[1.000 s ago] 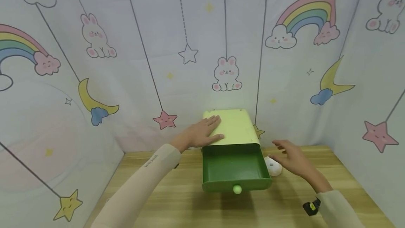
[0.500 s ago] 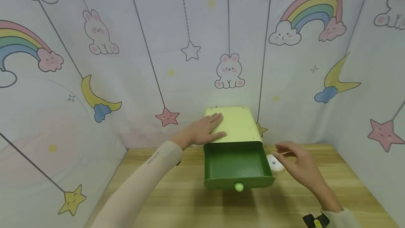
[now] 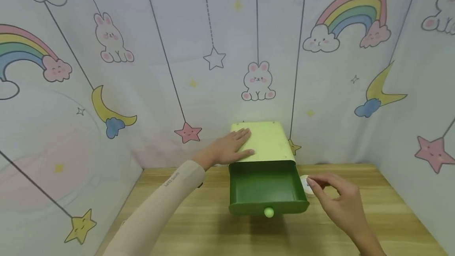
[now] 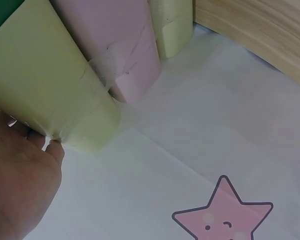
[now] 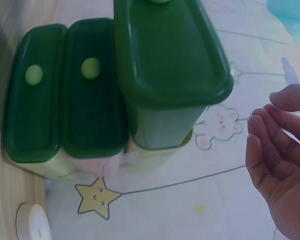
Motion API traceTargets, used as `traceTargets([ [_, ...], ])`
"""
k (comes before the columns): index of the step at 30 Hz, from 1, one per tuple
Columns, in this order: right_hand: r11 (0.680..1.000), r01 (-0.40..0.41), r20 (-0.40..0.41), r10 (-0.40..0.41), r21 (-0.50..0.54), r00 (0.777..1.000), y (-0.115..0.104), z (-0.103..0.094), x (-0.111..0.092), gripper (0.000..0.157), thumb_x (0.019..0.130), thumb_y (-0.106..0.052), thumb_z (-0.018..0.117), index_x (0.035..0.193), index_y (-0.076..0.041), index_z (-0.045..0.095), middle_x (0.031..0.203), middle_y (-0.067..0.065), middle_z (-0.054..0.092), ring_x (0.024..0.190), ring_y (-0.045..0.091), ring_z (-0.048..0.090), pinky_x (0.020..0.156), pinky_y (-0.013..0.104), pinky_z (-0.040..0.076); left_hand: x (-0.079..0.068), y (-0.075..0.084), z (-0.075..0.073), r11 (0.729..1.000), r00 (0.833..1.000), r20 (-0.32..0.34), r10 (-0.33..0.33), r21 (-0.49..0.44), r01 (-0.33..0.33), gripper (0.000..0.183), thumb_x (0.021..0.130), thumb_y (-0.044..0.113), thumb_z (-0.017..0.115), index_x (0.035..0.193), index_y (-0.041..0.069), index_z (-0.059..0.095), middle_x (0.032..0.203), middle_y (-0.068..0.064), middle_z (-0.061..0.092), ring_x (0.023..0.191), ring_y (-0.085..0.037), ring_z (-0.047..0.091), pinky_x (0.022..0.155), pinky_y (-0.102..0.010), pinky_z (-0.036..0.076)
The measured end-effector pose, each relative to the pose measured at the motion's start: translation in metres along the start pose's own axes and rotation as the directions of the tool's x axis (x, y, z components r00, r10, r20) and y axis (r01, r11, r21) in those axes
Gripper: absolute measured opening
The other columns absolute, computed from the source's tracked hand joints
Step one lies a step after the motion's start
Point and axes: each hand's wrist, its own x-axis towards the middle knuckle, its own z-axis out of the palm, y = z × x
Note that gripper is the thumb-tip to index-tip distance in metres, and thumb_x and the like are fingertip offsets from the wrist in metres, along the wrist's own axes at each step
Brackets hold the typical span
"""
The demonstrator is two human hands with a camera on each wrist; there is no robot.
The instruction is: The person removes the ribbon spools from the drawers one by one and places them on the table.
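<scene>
My left hand lies flat on the light yellow top of a drawer unit, fingers spread. In the left wrist view, that hand is against the yellow casing. The unit's green top drawer is pulled out, its inside bare, with a light green knob on the front. My right hand hovers right of the drawer, thumb and index fingertips together, overlapping a white ring-shaped roll. The right wrist view shows this hand with loosely curved fingers and nothing seen between them.
Below the pulled-out drawer are two more green drawers, one front and another, both pushed in. The unit stands on a wooden table against a printed fabric backdrop with bunnies, stars and rainbows.
My right hand has moved slightly right and down, its thumb and index fingertips drawing together. The left hand stays on the unit's top, and the drawer remains out. The head view shifted slightly.
</scene>
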Motion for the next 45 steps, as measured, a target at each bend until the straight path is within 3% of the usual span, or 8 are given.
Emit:
traceTargets([
  [11, 0.985, 0.142, -0.042, -0.138, 0.099, 0.989, -0.039, 0.001, -0.001, 0.012, 0.079, 0.004, 0.076, 0.088, -0.004, 0.074, 0.073, 0.001, 0.065, 0.07, -0.001, 0.05, 0.059, 0.015, 0.042, 0.002, 0.0, -0.002, 1.0, 1.0, 0.002, 0.004, 0.006, -0.004, 0.09, 0.093, 0.077, 0.017, 0.159, 0.019, 0.001, 0.168, 0.002, 0.0, 0.157, -0.018, 0.002, 0.129, -0.037, 0.008],
  [13, 0.98, 0.175, -0.062, -0.17, 0.09, 0.984, -0.041, 0.003, -0.004, 0.004, 0.084, -0.003, 0.075, 0.088, -0.003, 0.074, 0.073, 0.002, 0.066, 0.071, -0.001, 0.051, 0.059, 0.014, 0.041, 0.002, 0.0, -0.001, 1.0, 1.0, 0.004, 0.004, 0.014, -0.004, 0.091, 0.093, 0.078, 0.015, 0.159, 0.019, 0.0, 0.168, 0.002, 0.0, 0.157, -0.018, 0.002, 0.129, -0.037, 0.008],
  [17, 0.973, 0.23, -0.11, -0.225, 0.028, 0.968, -0.045, 0.01, -0.01, 0.011, 0.089, -0.013, 0.073, 0.086, -0.003, 0.075, 0.076, 0.003, 0.068, 0.07, -0.001, 0.052, 0.059, 0.012, 0.041, 0.003, 0.0, -0.001, 1.0, 1.0, 0.005, 0.007, 0.02, -0.007, 0.09, 0.093, 0.078, 0.015, 0.159, 0.019, 0.0, 0.168, 0.001, 0.0, 0.157, -0.019, 0.002, 0.129, -0.037, 0.008],
  [22, 0.949, 0.315, -0.163, -0.31, 0.002, 0.937, -0.052, 0.025, -0.018, 0.019, 0.09, -0.015, 0.071, 0.082, 0.002, 0.075, 0.078, 0.009, 0.067, 0.069, 0.006, 0.057, 0.062, 0.008, 0.046, 0.003, 0.0, -0.001, 1.0, 1.0, 0.0, 0.012, 0.012, -0.012, 0.089, 0.094, 0.077, 0.016, 0.159, 0.018, 0.001, 0.168, 0.0, 0.001, 0.157, -0.02, 0.003, 0.129, -0.038, 0.009],
  [26, 0.913, 0.407, -0.181, -0.403, -0.019, 0.897, -0.057, 0.039, -0.022, 0.026, 0.093, -0.016, 0.068, 0.078, 0.005, 0.073, 0.076, 0.014, 0.064, 0.069, 0.013, 0.06, 0.063, 0.011, 0.05, 0.002, -0.001, 0.001, 1.0, 1.0, 0.001, 0.008, 0.013, -0.008, 0.091, 0.092, 0.079, 0.015, 0.159, 0.019, 0.0, 0.168, 0.002, -0.001, 0.157, -0.018, 0.001, 0.129, -0.037, 0.008],
  [34, 0.837, 0.544, -0.096, -0.547, -0.057, 0.831, -0.054, 0.061, -0.034, 0.024, 0.094, -0.015, 0.064, 0.079, 0.0, 0.073, 0.075, 0.011, 0.063, 0.062, 0.009, 0.051, 0.054, 0.007, 0.036, -0.001, -0.001, 0.002, 1.0, 1.0, 0.004, 0.003, 0.011, -0.003, 0.092, 0.092, 0.079, 0.014, 0.159, 0.019, 0.0, 0.168, 0.003, -0.001, 0.157, -0.018, 0.001, 0.129, -0.038, 0.009],
  [39, 0.815, 0.571, -0.066, -0.578, -0.097, 0.813, -0.048, 0.072, -0.04, 0.023, 0.095, -0.017, 0.063, 0.08, -0.003, 0.074, 0.077, 0.011, 0.064, 0.059, 0.006, 0.049, 0.053, 0.005, 0.035, -0.001, -0.001, 0.002, 1.0, 1.0, 0.001, 0.003, 0.008, -0.003, 0.091, 0.092, 0.08, 0.014, 0.16, 0.02, 0.001, 0.168, 0.002, 0.0, 0.157, -0.019, 0.003, 0.129, -0.039, 0.01],
  [45, 0.789, 0.605, -0.059, -0.613, -0.105, 0.788, -0.046, 0.081, -0.041, 0.021, 0.094, -0.015, 0.064, 0.082, -0.001, 0.074, 0.079, 0.014, 0.065, 0.063, 0.013, 0.056, 0.054, 0.012, 0.044, 0.0, -0.002, 0.002, 1.0, 1.0, 0.003, -0.009, 0.01, 0.009, 0.093, 0.09, 0.081, 0.013, 0.16, 0.021, 0.0, 0.168, 0.004, -0.001, 0.157, -0.018, 0.003, 0.129, -0.038, 0.01],
])
